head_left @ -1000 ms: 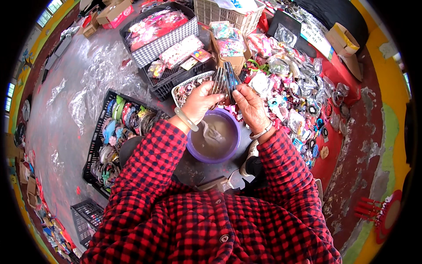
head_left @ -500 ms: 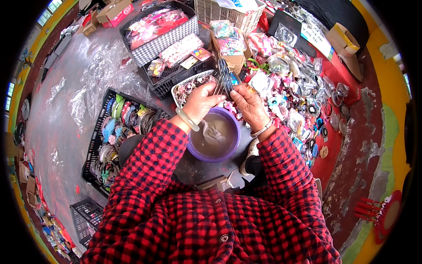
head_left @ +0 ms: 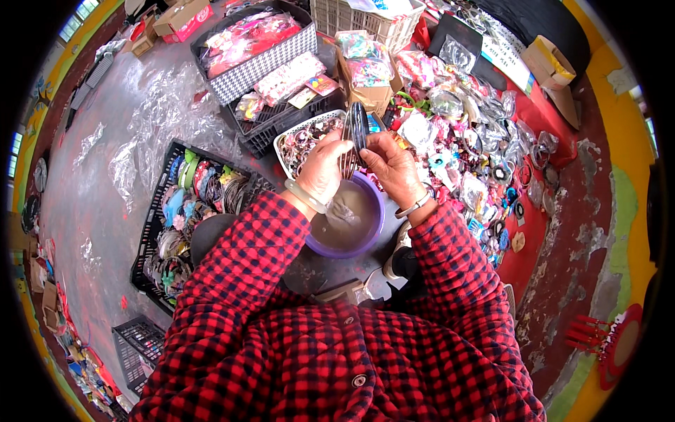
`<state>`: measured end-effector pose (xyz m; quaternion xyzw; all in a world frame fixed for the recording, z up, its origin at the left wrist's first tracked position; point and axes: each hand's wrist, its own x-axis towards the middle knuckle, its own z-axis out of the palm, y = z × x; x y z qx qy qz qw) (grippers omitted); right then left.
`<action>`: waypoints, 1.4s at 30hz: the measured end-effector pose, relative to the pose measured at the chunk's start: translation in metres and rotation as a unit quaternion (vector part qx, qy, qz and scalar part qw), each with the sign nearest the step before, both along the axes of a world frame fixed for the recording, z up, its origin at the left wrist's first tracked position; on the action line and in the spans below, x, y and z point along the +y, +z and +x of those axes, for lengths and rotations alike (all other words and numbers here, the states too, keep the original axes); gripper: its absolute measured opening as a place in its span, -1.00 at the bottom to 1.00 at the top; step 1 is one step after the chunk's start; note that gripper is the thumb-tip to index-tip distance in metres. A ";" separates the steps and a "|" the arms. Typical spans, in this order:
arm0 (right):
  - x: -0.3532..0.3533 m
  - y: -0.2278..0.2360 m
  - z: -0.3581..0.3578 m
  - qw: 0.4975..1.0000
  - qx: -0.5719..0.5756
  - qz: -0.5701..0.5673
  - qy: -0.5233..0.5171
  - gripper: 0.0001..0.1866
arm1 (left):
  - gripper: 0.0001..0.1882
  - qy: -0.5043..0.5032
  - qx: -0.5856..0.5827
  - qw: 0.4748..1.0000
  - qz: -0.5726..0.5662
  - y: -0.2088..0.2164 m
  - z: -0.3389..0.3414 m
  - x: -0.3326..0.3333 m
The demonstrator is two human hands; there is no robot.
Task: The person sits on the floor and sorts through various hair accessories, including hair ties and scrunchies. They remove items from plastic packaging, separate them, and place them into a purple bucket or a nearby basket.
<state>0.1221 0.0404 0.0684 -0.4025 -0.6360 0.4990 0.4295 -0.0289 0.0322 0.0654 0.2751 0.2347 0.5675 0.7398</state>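
My left hand point(head_left: 322, 170) is closed round one side of a small stack of dark, glossy hair hoops point(head_left: 358, 125), which stands upright above the basin. On the other side, the thumb and fingers of my right hand point(head_left: 394, 173) pinch the same stack. Some thinner brownish bands show along its left side, next to my left fingers. Below both hands sits a purple basin point(head_left: 380, 219) of murky water, with a wet, pale cloth-like thing point(head_left: 342, 211) in it. Just beyond my left hand is a white basket point(head_left: 281, 153) filled with hair accessories.
A black crate point(head_left: 145, 235) of colourful headbands stands at left. Stacked crates point(head_left: 256, 144) and an open cardboard box point(head_left: 370, 93) with packets are ahead. A large heap of hair ornaments point(head_left: 457, 162) spreads over red cloth at right. Clear plastic wrappings point(head_left: 169, 105) litter the floor.
My left hand has shifted slightly right and turned its back more upward. The hoops have come a little lower, and the right fingers have moved along their edge.
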 end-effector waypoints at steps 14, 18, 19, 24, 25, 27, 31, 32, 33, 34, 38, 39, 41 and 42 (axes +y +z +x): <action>-0.001 -0.014 -0.006 0.996 -0.081 0.027 -0.005 -0.80 | -0.81 0.052 0.023 0.997 -0.055 -0.007 0.010 0.000; 0.000 -0.015 -0.002 0.987 -0.148 0.054 0.004 -0.79 | -0.82 0.051 0.013 0.997 -0.062 -0.010 0.009 0.000; -0.001 -0.011 -0.002 0.985 -0.159 0.064 0.000 -0.79 | -0.83 0.047 0.008 0.997 -0.058 -0.009 0.007 0.002; 0.004 0.006 0.002 0.998 0.001 0.019 -0.053 -0.81 | -0.87 0.060 -0.069 0.992 -0.089 -0.005 -0.015 0.018; 0.006 0.008 0.007 0.996 0.029 -0.019 -0.078 -0.82 | -0.84 0.016 -0.124 0.988 -0.087 -0.004 -0.024 0.022; 0.011 0.011 0.014 0.986 0.079 -0.088 -0.118 -0.82 | -0.83 0.039 -0.183 0.977 -0.106 0.000 -0.037 0.028; 0.016 0.003 0.021 0.977 0.106 -0.141 -0.121 -0.82 | -0.83 0.098 -0.220 0.960 -0.141 0.009 -0.053 0.034; 0.015 0.003 0.020 0.976 0.109 -0.152 -0.112 -0.81 | -0.83 0.103 -0.223 0.959 -0.142 0.010 -0.054 0.035; 0.011 0.009 0.016 0.975 0.111 -0.165 -0.101 -0.79 | -0.84 0.125 -0.210 0.959 -0.146 0.011 -0.052 0.034; 0.009 0.012 0.014 0.974 0.113 -0.177 -0.090 -0.76 | -0.84 0.129 -0.209 0.958 -0.148 0.012 -0.052 0.033; 0.004 0.008 0.005 0.967 0.131 -0.215 -0.021 -0.45 | -0.86 0.138 -0.215 0.954 -0.157 0.012 -0.049 0.032; 0.006 0.004 0.006 0.950 0.168 -0.263 -0.006 -0.34 | -0.86 0.145 -0.215 0.952 -0.163 0.014 -0.048 0.031; 0.007 0.002 0.005 0.936 0.226 -0.269 -0.006 -0.33 | -0.86 0.142 -0.227 0.949 -0.165 0.013 -0.047 0.031; 0.007 0.001 0.005 0.927 0.256 -0.273 -0.005 -0.32 | -0.86 0.133 -0.236 0.949 -0.163 0.012 -0.048 0.032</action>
